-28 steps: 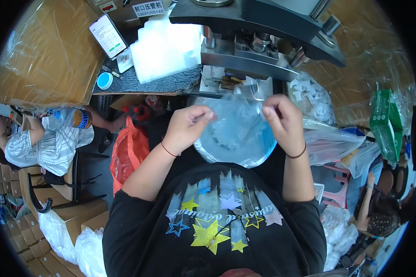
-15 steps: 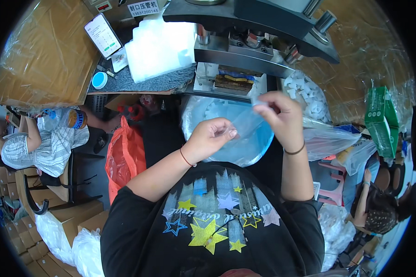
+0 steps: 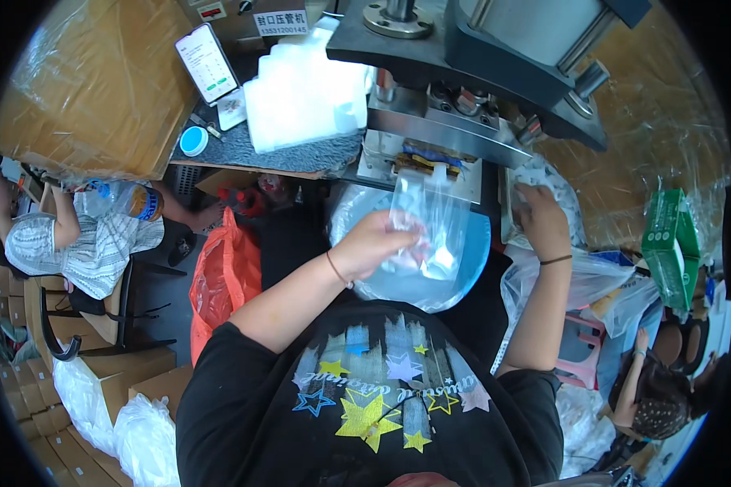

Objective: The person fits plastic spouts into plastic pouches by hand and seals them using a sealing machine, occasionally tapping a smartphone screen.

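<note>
My left hand (image 3: 379, 243) is closed on the side of a clear plastic pouch (image 3: 445, 219), held up over a basin (image 3: 475, 276) lined with clear plastic. A small white piece (image 3: 439, 172) shows at the pouch's upper edge, just in front of the press's lower block (image 3: 428, 154). To the right, my right hand (image 3: 547, 226) reaches down at the near edge of a bag of small white plastic pieces (image 3: 536, 172). Its fingers are bent and their tips are hidden, so what they hold, if anything, does not show.
A heavy metal press (image 3: 479, 65) overhangs the far side. Left of it are a stack of milky plastic sheets (image 3: 304, 97), a phone (image 3: 207, 65) and a blue-lidded jar (image 3: 193, 141). A red bag (image 3: 223, 276) stands at left; other people sit at both sides.
My right hand has left the pouch and moved right, down to the bag of white pieces. The pouch now stands upright in my left hand; the whole view has shifted slightly.
</note>
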{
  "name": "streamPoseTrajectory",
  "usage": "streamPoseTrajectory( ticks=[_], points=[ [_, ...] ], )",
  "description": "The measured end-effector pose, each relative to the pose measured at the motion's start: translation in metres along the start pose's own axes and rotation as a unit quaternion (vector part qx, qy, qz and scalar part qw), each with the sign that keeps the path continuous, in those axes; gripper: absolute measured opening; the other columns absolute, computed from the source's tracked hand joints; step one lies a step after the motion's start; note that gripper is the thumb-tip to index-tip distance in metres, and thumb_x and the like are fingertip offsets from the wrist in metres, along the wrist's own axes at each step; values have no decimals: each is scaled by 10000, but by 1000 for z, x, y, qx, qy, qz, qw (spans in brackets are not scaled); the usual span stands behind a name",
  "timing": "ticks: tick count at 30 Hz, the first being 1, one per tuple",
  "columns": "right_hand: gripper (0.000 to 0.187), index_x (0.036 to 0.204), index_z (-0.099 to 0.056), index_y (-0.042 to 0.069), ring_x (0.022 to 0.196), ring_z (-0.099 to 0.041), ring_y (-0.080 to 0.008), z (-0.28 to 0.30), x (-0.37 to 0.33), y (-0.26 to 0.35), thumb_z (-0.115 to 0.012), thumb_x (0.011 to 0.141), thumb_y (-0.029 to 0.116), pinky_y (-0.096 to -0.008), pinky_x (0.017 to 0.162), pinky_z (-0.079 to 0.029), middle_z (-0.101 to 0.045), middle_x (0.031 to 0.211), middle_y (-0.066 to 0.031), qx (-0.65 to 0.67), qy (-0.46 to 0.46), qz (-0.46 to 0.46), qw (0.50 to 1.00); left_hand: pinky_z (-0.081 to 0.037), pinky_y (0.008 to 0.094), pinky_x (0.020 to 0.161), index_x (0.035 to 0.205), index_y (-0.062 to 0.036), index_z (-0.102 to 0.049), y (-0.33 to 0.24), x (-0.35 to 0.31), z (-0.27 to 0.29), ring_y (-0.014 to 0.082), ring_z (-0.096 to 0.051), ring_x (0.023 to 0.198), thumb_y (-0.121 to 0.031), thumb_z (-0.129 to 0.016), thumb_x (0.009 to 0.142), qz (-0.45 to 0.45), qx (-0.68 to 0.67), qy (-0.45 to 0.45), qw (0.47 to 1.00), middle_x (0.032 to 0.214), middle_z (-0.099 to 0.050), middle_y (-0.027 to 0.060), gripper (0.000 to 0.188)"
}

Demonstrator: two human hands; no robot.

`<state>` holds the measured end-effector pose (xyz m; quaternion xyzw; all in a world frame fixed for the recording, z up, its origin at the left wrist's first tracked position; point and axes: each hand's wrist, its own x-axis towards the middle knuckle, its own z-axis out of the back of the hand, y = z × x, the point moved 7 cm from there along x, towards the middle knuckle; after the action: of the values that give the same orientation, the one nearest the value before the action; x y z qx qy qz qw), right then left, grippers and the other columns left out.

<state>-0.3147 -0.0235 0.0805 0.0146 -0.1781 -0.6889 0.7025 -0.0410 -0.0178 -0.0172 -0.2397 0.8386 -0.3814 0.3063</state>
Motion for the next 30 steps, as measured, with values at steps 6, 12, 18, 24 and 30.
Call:
streamPoseTrajectory(
  ticks=[6,12,18,24,30],
  points=[
    [289,1101,-612,62,891,-616,-400,-22,-3,-15,-648,824,-11,-449,774,-500,-607,1051,-183,48,-6,27,998,-594,331,781,1153,47,-609,-24,21,15,216,-692,976,-67,-635,942,-10,-28,-12,999,1066,-690,152,241],
    [284,1131,-597,51,838,-597,-343,-23,-8,-22,-627,855,-8,-406,759,-493,-592,1018,-183,43,-36,6,998,-388,509,1050,1339,45,-450,-134,-40,62,408,-510,1220,-236,-607,966,-473,503,-397,604,1319,-491,291,493],
    [188,1135,-590,4,888,-622,-317,13,-26,6,-547,988,112,-368,783,-487,-628,1047,-186,117,-141,-42,982,-410,452,1028,1350,-7,-501,-104,-56,67,425,-524,1206,-180,-600,947,-350,786,-293,417,1296,-538,283,450],
    [134,984,-637,8,756,-600,-284,-2,-35,107,-625,931,130,-364,700,-477,-633,861,-129,164,-33,232,958,-522,270,761,1079,28,-665,-72,-61,81,106,-650,843,-101,-577,993,-289,382,-249,842,917,-699,54,178],
    [117,946,-662,2,759,-608,-273,25,-20,131,-703,852,58,-346,681,-482,-652,861,-125,363,-110,81,922,-527,259,773,1008,25,-702,-50,-40,8,102,-658,829,-102,-650,951,-194,369,-110,902,918,-721,43,149]
  ],
)
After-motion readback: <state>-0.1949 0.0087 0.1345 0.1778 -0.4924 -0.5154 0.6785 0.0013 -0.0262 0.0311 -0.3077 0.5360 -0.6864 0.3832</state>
